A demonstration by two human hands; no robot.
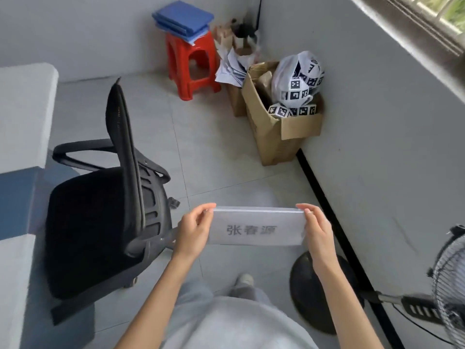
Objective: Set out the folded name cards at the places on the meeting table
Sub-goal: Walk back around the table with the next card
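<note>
Pinching the name cards (256,226) at opposite ends, the left hand (195,229) and right hand (318,229) hold them beside the chair (100,217).

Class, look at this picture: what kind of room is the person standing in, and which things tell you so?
Probably an office or meeting room corner. A black swivel chair stands by a table edge, both hands hold a printed name card, and a cardboard box of supplies sits against the wall.

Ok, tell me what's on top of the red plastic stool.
A stack of flat blue folders or boards lies on the red plastic stool, overhanging its seat. Anything inside or beneath them is covered; the exact count is unclear.
</note>
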